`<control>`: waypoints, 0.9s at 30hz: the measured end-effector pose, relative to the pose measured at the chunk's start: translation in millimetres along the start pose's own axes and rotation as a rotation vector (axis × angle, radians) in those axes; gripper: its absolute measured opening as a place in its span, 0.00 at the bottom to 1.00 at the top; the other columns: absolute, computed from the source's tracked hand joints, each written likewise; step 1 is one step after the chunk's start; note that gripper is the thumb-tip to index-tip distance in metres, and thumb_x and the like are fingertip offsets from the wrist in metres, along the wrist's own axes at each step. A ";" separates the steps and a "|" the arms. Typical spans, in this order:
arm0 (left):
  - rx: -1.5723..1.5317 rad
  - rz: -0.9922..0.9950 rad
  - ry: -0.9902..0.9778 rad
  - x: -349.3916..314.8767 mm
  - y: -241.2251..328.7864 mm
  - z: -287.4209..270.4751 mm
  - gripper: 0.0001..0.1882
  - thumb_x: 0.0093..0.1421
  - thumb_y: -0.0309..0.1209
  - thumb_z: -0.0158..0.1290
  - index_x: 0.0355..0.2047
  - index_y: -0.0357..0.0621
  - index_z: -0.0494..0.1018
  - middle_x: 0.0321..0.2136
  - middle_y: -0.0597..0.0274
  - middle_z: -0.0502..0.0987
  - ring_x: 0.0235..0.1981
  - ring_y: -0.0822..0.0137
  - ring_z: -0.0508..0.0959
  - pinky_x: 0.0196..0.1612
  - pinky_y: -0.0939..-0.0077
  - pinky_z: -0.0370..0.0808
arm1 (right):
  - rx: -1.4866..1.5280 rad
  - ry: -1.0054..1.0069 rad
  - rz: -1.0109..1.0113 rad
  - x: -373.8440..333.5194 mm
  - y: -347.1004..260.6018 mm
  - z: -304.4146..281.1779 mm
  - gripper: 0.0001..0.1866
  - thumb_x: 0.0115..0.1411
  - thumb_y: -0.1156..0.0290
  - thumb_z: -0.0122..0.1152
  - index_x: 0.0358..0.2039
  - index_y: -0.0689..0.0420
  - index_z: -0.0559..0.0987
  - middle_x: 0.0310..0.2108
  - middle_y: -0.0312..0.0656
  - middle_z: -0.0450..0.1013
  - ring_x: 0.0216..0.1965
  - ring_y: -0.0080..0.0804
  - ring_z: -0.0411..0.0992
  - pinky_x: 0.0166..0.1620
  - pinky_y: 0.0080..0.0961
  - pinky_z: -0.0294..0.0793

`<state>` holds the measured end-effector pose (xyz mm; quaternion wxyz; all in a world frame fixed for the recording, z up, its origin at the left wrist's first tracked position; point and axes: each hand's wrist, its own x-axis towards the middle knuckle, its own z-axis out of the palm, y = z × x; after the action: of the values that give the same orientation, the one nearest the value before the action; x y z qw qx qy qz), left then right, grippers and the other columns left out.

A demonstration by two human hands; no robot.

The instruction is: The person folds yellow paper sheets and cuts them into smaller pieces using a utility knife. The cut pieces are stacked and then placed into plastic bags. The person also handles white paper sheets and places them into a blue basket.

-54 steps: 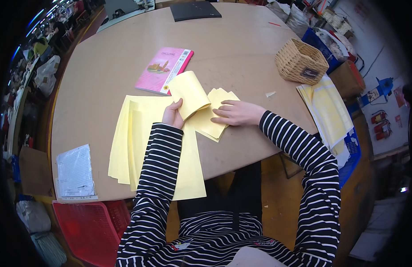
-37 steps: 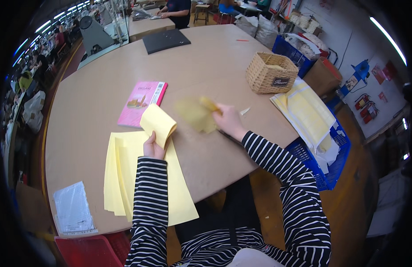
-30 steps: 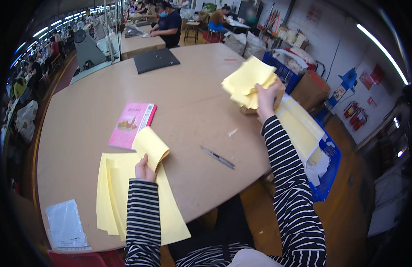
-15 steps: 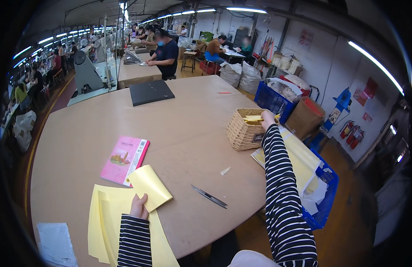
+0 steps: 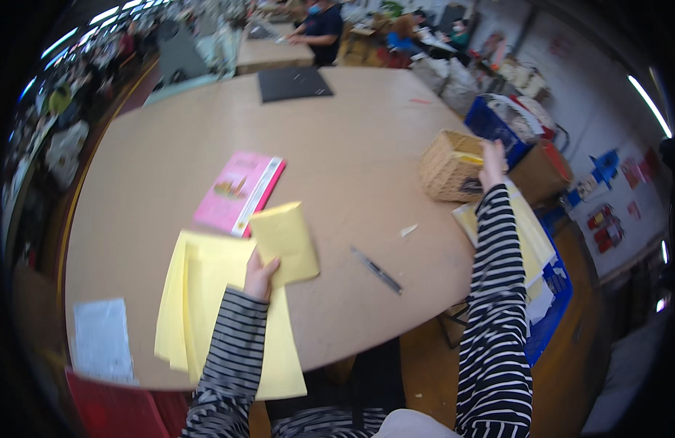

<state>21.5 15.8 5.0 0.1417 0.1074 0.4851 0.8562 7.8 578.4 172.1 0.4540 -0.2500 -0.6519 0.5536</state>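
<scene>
my left grip is clasped on a folded yellow paper, thumb over its face, above the large yellow sheets on the worktop and near the pink notebook. my right grip is at the wicker basket's right rim — yellow slips show inside, but through the blur i can't tell whether i hold any. a slim dark tool lies between my hands.

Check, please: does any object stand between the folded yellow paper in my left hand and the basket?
Nothing visible stands between the folded yellow paper in your left hand and the basket. The slim grey tool and white scrap lie aside, nearer you; your right hand is at the basket's right edge.
</scene>
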 end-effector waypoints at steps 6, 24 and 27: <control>0.015 0.028 -0.154 -14.1 -5.7 9.4 0.26 0.60 0.22 0.48 0.59 0.36 0.57 0.52 0.56 0.69 0.53 0.66 0.69 0.57 0.72 0.64 | 0.003 -0.727 -0.080 -243.0 -36.7 38.8 0.33 0.59 0.68 0.55 0.63 0.61 0.56 0.62 0.45 0.56 0.63 0.34 0.54 0.63 0.31 0.53; 0.933 -0.025 -0.072 -30.9 -28.0 31.8 0.22 0.59 0.31 0.51 0.50 0.33 0.62 0.34 0.41 0.77 0.36 0.49 0.78 0.41 0.61 0.74 | -0.947 -0.495 -0.366 -390.5 21.2 12.3 0.20 0.58 0.69 0.56 0.50 0.64 0.70 0.45 0.48 0.68 0.48 0.48 0.65 0.50 0.38 0.65; 1.091 -0.025 -0.061 -31.4 -25.2 34.7 0.22 0.57 0.33 0.52 0.47 0.33 0.61 0.30 0.34 0.76 0.33 0.39 0.77 0.37 0.54 0.74 | -0.969 -0.593 -0.393 -383.8 32.0 -5.4 0.18 0.58 0.71 0.56 0.48 0.64 0.70 0.43 0.48 0.68 0.46 0.47 0.66 0.48 0.39 0.65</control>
<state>65.5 44.9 -0.5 0.0894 0.1842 0.8557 0.4752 184.5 271.5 20.7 0.1808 -0.1383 -0.9629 0.1453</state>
